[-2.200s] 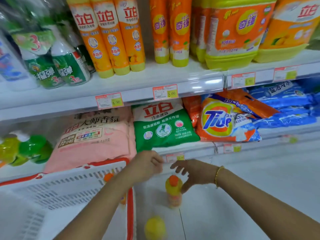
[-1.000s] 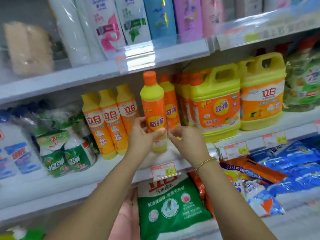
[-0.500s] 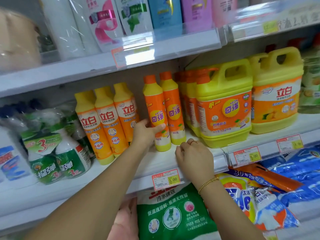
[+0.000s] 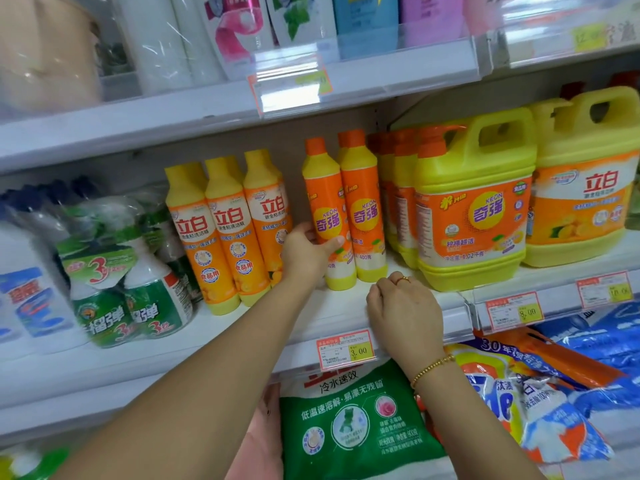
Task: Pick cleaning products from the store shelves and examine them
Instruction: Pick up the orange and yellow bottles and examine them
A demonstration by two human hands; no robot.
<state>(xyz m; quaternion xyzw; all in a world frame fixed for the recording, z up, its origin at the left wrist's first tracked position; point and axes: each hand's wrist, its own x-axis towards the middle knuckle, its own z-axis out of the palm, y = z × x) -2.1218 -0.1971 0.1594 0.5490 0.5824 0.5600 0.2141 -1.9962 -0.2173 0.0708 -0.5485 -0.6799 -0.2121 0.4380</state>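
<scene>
My left hand point(image 4: 304, 252) is around the orange bottle point(image 4: 327, 206). My fingers point(image 4: 306, 228) go behind it and my thumb lies across the front, so I have a good hold low down on it. The bottle stands up straight on the shelf point(image 4: 339, 306), and its bottom looks like it sits on the board. It is right against its twin point(image 4: 363, 209); they look like they touch. A big yellow jug point(image 4: 474, 209) is further right, and three more bottles point(image 4: 225, 233) stand near on the left. My right hand point(image 4: 405, 311) rests at the front of the shelf, just in front of the twin. Its fingers are bent softly and hold nothing. I think this is the step where one bottle gets taken off the shelf to look at, or gets set back. I cannot tell which. If I am taking it, I need to lift it up a bit and pull it toward me. I should go slow so the twin does not tip. Then my right hand can help turn the bottle so I can read the label.
</scene>
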